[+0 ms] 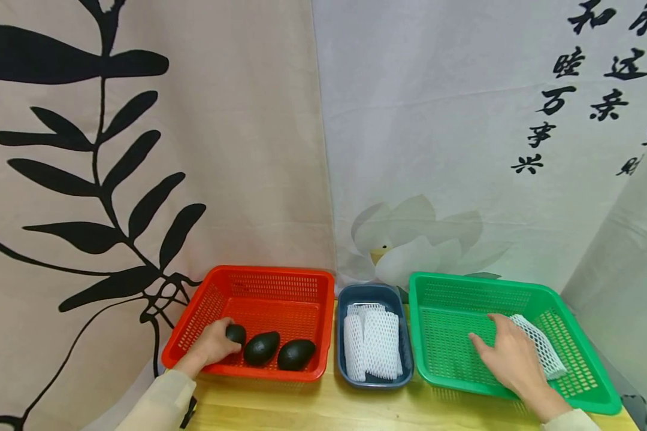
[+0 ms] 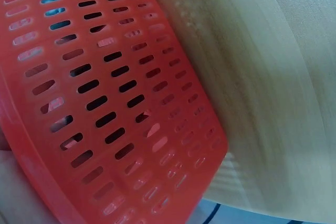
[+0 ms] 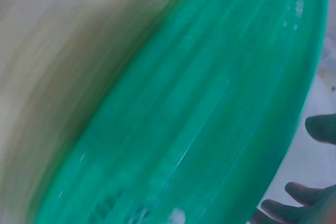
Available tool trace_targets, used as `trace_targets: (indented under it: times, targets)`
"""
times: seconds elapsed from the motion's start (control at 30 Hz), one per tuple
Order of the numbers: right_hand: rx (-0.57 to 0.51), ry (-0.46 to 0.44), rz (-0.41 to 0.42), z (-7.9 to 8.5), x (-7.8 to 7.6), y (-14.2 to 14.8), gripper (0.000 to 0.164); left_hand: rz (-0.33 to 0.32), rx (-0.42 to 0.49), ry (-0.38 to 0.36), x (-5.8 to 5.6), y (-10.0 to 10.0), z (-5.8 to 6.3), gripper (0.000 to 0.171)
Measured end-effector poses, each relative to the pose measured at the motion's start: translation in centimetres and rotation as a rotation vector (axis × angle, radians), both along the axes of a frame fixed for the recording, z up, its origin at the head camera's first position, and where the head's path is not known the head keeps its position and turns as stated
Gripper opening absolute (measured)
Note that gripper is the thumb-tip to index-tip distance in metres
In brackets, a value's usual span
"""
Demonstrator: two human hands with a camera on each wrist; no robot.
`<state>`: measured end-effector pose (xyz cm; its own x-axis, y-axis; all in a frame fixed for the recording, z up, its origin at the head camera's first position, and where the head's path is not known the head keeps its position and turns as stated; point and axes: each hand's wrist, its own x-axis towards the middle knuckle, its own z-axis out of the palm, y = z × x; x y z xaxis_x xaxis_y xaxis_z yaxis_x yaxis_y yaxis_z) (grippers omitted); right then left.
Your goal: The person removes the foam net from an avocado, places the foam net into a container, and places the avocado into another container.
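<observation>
My left hand (image 1: 214,343) reaches into the red basket (image 1: 326,326) and grips a dark avocado (image 1: 236,334) by its side. Two more avocados, a middle one (image 1: 261,348) and a right one (image 1: 296,355), lie beside it. Over the green basket (image 1: 426,359), my right hand (image 1: 509,359) has its fingers and thumb spread, with nothing between them. Just right of that hand lies a white foam net sleeve (image 1: 541,347); whether anything is inside it cannot be told. In the right wrist view, fingers (image 3: 302,192) show beyond the green wall.
Between the baskets stands a dark blue tray (image 1: 374,383) holding several white foam net sleeves (image 1: 380,344). All three containers sit on a wooden table (image 1: 280,407). Behind them hangs a printed cloth (image 1: 259,149). The red basket's slotted wall (image 2: 105,103) fills much of the left wrist view.
</observation>
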<state>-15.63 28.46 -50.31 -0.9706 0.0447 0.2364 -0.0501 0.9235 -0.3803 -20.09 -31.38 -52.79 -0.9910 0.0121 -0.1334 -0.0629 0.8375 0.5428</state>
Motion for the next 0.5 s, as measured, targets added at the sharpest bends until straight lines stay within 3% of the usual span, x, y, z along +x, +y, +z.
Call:
trace_targets:
  times: [0.27, 0.5]
  targets:
    - [0.071, -0.153, 0.002, -0.5, -1.3, 4.6, 0.107, -0.006, 0.011, -0.034, -0.2, 0.0, -0.2, 0.061]
    - [0.111, -0.321, -0.003, -1.0, -2.6, 7.9, 0.119, -0.003, 0.011, -0.067, -0.1, -0.1, 0.2, 0.065]
